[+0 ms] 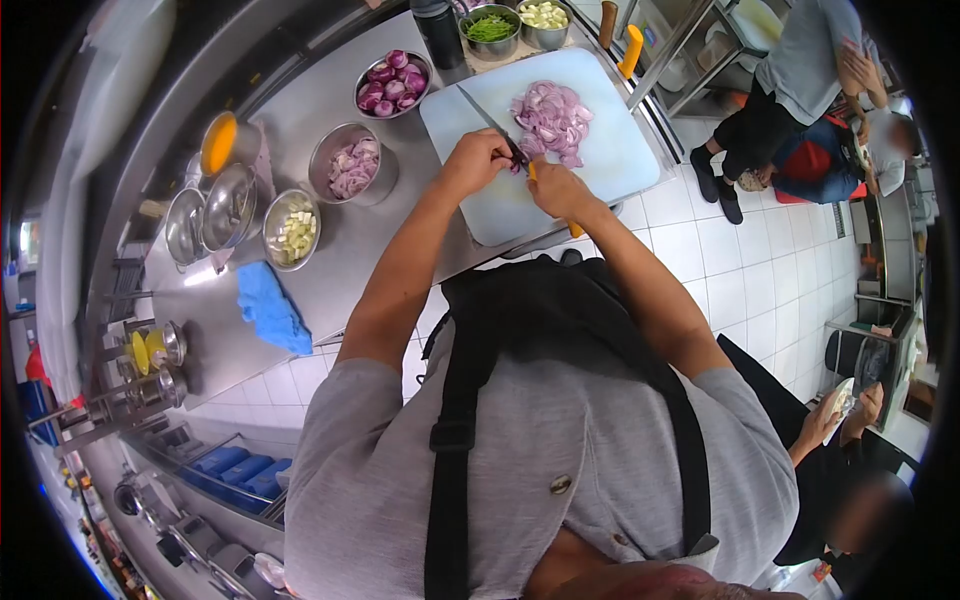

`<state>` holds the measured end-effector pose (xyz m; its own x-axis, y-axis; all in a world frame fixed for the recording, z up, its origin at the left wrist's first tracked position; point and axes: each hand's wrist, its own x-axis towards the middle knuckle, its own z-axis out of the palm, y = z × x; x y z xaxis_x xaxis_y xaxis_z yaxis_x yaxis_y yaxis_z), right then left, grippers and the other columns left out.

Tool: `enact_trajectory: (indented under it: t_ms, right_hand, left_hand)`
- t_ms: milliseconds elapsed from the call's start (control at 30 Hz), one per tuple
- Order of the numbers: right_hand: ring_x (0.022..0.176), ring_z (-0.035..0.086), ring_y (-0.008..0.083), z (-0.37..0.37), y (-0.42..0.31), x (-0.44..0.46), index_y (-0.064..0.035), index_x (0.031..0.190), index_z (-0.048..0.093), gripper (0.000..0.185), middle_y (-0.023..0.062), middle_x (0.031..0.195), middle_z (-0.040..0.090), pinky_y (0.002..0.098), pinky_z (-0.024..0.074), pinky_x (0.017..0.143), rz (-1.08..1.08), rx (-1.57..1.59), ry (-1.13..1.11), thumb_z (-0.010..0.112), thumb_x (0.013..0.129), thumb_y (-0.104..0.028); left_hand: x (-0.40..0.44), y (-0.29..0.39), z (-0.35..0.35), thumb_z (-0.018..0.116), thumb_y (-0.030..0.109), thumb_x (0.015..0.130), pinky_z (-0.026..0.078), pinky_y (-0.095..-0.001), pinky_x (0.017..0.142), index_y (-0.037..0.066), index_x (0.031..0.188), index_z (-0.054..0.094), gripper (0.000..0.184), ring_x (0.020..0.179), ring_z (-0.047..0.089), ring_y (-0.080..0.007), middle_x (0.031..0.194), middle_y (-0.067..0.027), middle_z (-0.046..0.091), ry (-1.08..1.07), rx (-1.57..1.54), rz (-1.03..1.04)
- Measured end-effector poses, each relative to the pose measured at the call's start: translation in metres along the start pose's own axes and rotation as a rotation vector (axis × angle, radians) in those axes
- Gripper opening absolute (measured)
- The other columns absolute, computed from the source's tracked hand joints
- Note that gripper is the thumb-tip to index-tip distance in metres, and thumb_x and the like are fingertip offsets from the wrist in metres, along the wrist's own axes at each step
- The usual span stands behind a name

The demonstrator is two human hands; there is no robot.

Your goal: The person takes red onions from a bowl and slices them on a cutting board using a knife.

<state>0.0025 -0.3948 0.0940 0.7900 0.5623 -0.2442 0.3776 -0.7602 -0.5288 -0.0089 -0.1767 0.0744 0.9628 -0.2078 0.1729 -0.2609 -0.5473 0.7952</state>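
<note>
On the white cutting board (610, 175) lies a heap of sliced purple onion (552, 118). My right hand (562, 190) is closed round the orange handle of a knife (489, 117), whose dark blade points up and left across the board. Close to the blade, my left hand (478, 160) has its fingers bent together over a small dark purple onion piece (518, 160). Left of the board stand a bowl of whole peeled onions (393, 84) and a metal pot of sliced onion (352, 167).
A bowl of pale chopped pieces (293, 232), a blue cloth (272, 308) and a black bottle (437, 35) are on the steel counter (225, 345). Bowls of chopped greens (490, 28) and pale cubes (544, 20) stand beyond the board. Other people are at the right.
</note>
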Motion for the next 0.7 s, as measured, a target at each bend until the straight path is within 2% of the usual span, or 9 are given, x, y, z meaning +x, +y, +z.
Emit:
enact_trajectory:
  t_ms: [133,267,367,433,567,700]
  right_hand:
    - [0.106,0.070,0.0524,-0.039,-0.027,-0.019,0.0073,0.126,0.054,0.040,0.0338,0.109,0.072,0.0603,0.0535,0.095,0.064,0.055,-0.111,0.056,0.101,-0.023]
    - [0.106,0.070,0.0523,-0.005,-0.008,-0.012,0.0071,0.125,0.055,0.039,0.0340,0.110,0.072,0.0598,0.0534,0.095,0.005,0.005,-0.007,0.056,0.102,-0.024]
    - [0.107,0.070,0.0521,-0.004,-0.004,-0.009,0.0066,0.125,0.055,0.038,0.0341,0.110,0.072,0.0596,0.0534,0.095,-0.014,0.001,-0.003,0.055,0.102,-0.024]
    - [0.107,0.070,0.0517,-0.037,-0.024,-0.025,0.0062,0.124,0.055,0.038,0.0337,0.110,0.072,0.0594,0.0535,0.095,0.010,-0.011,-0.049,0.055,0.102,-0.024]
    - [0.107,0.070,0.0507,0.000,-0.002,-0.013,0.0059,0.125,0.054,0.039,0.0329,0.111,0.072,0.0587,0.0534,0.096,-0.007,-0.026,-0.010,0.056,0.102,-0.025]
    - [0.108,0.070,0.0513,-0.026,-0.016,-0.022,0.0057,0.124,0.054,0.038,0.0333,0.112,0.072,0.0587,0.0532,0.096,0.000,-0.011,-0.040,0.057,0.102,-0.025]
  left_hand:
    - [0.004,0.000,-0.004,0.082,-0.007,0.083,0.057,-0.0362,0.075,-0.003,0.090,0.070,0.014,0.083,0.073,-0.0252,0.094,-0.0127,0.070,-0.041,0.053,0.018]
    - [0.004,-0.003,0.000,0.082,-0.005,0.082,0.056,-0.0379,0.075,-0.002,0.088,0.070,0.014,0.082,0.072,-0.0278,0.094,-0.0135,0.070,-0.028,0.050,0.012]
    - [0.003,0.007,-0.003,0.084,-0.003,0.079,0.056,-0.0424,0.076,-0.001,0.085,0.068,0.017,0.085,0.071,-0.0349,0.094,-0.0158,0.070,-0.003,0.075,0.058]
    - [0.001,0.003,-0.001,0.084,-0.003,0.079,0.056,-0.0426,0.076,-0.001,0.085,0.068,0.017,0.086,0.071,-0.0350,0.094,-0.0154,0.070,0.008,0.065,0.034]
    - [0.000,0.008,-0.001,0.084,-0.002,0.080,0.056,-0.0430,0.076,-0.001,0.084,0.068,0.016,0.085,0.070,-0.0354,0.093,-0.0148,0.070,0.025,0.065,0.024]
    - [-0.002,0.003,0.001,0.083,-0.001,0.083,0.056,-0.0392,0.076,-0.002,0.088,0.069,0.015,0.082,0.071,-0.0310,0.093,-0.0145,0.070,0.031,0.120,0.054]
